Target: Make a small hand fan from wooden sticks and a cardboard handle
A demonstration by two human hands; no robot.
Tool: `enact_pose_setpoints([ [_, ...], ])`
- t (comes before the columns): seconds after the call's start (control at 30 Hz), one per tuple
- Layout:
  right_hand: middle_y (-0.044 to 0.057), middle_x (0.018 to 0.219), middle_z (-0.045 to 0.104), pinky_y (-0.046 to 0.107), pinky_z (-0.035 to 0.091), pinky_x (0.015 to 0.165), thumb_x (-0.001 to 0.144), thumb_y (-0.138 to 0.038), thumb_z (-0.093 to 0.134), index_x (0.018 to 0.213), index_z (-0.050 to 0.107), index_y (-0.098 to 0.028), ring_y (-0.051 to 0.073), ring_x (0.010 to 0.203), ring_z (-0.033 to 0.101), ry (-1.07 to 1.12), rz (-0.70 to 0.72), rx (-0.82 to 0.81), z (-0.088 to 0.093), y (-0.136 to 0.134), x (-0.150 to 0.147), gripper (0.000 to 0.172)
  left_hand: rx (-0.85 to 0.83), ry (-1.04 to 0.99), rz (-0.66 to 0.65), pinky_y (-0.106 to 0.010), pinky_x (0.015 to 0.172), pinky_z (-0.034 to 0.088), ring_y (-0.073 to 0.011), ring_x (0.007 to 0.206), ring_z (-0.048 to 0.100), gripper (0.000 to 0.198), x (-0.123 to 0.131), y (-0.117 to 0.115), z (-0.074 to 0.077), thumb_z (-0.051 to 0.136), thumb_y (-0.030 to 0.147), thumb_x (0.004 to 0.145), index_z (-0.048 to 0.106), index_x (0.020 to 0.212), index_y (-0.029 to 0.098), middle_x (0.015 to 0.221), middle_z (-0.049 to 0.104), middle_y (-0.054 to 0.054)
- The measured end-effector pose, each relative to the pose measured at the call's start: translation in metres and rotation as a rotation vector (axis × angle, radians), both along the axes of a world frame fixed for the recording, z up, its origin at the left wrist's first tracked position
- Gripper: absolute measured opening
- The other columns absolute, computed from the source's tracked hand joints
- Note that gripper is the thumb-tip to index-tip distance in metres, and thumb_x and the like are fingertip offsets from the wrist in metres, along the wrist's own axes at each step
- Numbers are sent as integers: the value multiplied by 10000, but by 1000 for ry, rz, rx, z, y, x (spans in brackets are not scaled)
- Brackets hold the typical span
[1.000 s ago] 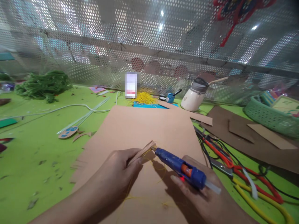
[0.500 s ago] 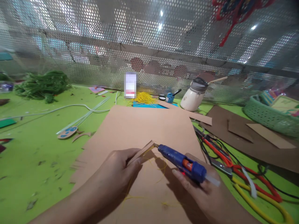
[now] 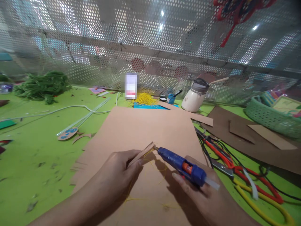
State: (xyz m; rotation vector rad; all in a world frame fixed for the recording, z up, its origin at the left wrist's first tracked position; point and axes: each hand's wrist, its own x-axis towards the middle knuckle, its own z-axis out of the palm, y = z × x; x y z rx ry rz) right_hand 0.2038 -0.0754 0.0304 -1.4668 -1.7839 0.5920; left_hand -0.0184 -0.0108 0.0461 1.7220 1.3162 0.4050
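From my end I see the left hand point(image 3: 121, 168) nearest the middle, its thumb and fingers pinching a small stack of cardboard pieces point(image 3: 141, 154). The stack slants up and away to the right, with thin yellow strands along its lower edge. I have the right hand point(image 3: 203, 194) wrapped around a blue hot glue gun point(image 3: 173, 160); the grip itself is hidden by the hand. A translucent glue stick point(image 3: 212, 183) juts from the gun's rear, and its nozzle point(image 3: 156, 147) is at the far end of the stack — touching or only just beside it, I cannot tell which. Both hands are over a large tan cardboard sheet point(image 3: 150, 124), where a few loose yellow strands lie.

Just right of the sheet I see yellow-handled scissors point(image 3: 263, 205) and a red-handled tool point(image 3: 256, 182), with black cord among them. To the left, on the green counter point(image 3: 54, 160), lies an oval cardboard piece point(image 3: 67, 134) with blue patches, at the near end of some clear sticks point(image 3: 86, 113). Dark brown cardboard point(image 3: 237, 133) lies at the right, below a green basket point(image 3: 270, 116).

Farther back I make out a whitish jar point(image 3: 192, 99), a small blue bottle point(image 3: 171, 99), a yellow strand heap point(image 3: 144, 99) and a green bundle point(image 3: 42, 86). Behind everything stands a perforated metal panel point(image 3: 94, 37) — a red decoration point(image 3: 235, 19) hangs high at the right.
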Motion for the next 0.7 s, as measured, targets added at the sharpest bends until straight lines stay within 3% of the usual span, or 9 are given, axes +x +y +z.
enact_pose_setpoints([
  [0.2, 19, 645, 627, 266, 531, 524, 914, -341, 591, 769, 621, -244, 170, 559, 605, 16, 5, -28, 3, 0, 1, 178, 6, 9, 17, -233, 488, 268, -137, 572, 391, 345, 1, 1, 3, 462, 418, 885, 687, 823, 163, 628, 479, 11],
  [0.7, 7, 625, 614, 255, 511, 477, 916, -369, 576, 765, 606, -254, 171, 521, 595, 27, -2, -24, 3, -1, -2, 192, -11, 22, 14, -237, 495, 268, -135, 575, 391, 327, 1, 1, 2, 461, 413, 877, 673, 826, 170, 635, 478, 16],
])
